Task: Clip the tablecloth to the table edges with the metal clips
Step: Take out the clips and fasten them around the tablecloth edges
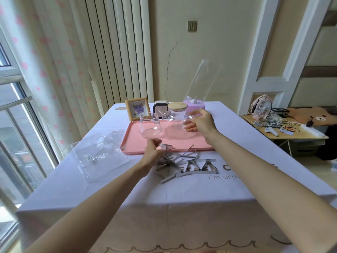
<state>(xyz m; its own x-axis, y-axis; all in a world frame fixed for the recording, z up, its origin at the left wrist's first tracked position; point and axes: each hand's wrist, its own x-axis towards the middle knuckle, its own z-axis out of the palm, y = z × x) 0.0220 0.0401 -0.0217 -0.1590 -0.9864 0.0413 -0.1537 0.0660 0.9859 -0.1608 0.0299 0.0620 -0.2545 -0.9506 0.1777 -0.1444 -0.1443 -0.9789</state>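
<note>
While the left grip (153, 152) curls its fingers and thumb round one metal clip (167, 147), holding it just off the cloth, the right grip (199, 123) is raised farther out. Its thumb and bent fingers pinch the lower end of a clear plastic sleeve (202, 83), which stands up and leans away to the right above that grip. The exact contact is hard to read through the clear film.

Just right of the left grip and slightly nearer the person, a pile of metal clips (184, 166) lies loose on the tablecloth (127, 198), some of them crossing and touching. None is fastened to an edge. The pale lilac cloth hangs over the near edge below both forearms.

Just beyond the left grip sits a pink tray (135, 143). It carries a glass mug (148, 126) straight ahead of that grip and a glass jug with a bamboo lid (175, 121) just left of the right grip. Behind the right grip is a purple tissue box (194, 104). A framed picture (136, 108) stands upright beyond the mug. Left of the left grip, a crumpled clear plastic bag (98, 152) rests on the cloth. Well right of the right grip, a pink fan (261, 105) stands on a separate low wooden table (291, 135).
</note>
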